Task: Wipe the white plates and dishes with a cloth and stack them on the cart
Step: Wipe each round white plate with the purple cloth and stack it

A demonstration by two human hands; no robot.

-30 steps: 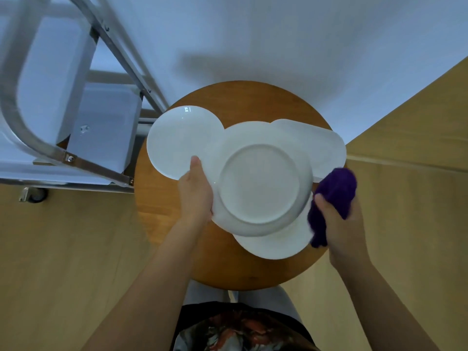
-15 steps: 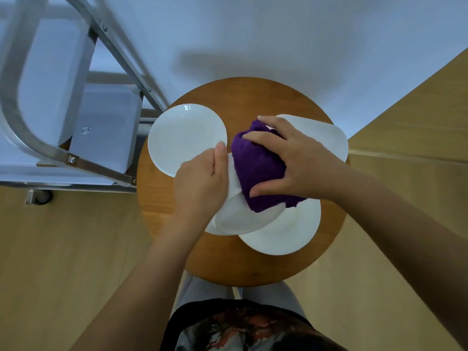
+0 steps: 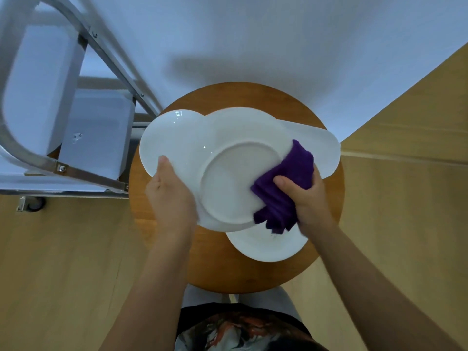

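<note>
Wiping under way, nothing visibly stacked on the cart [image 3: 38, 102] yet.

Three plates wait on the desk [image 3: 326, 236]: left edge, far-right edge, near edge. Above its middle, the left hand [image 3: 172, 196] grips the rim of an upturned plate [image 3: 238, 173], while the right hand [image 3: 307, 198] clutches a purple cloth [image 3: 283, 188] against its underside.

held plate [image 3: 235, 173]: glazed white ceramic, smooth, showing a faint sheen
cloth [image 3: 286, 188]: purple fabric, soft, matt, looking napped
stool top [image 3: 253, 272]: round varnished wood, smooth, glowing warm
cart frame [image 3: 76, 171], upper left: brushed metal tubing, reflecting dully
floor [image 3: 63, 262]: pale wood-look boards, matt
</note>
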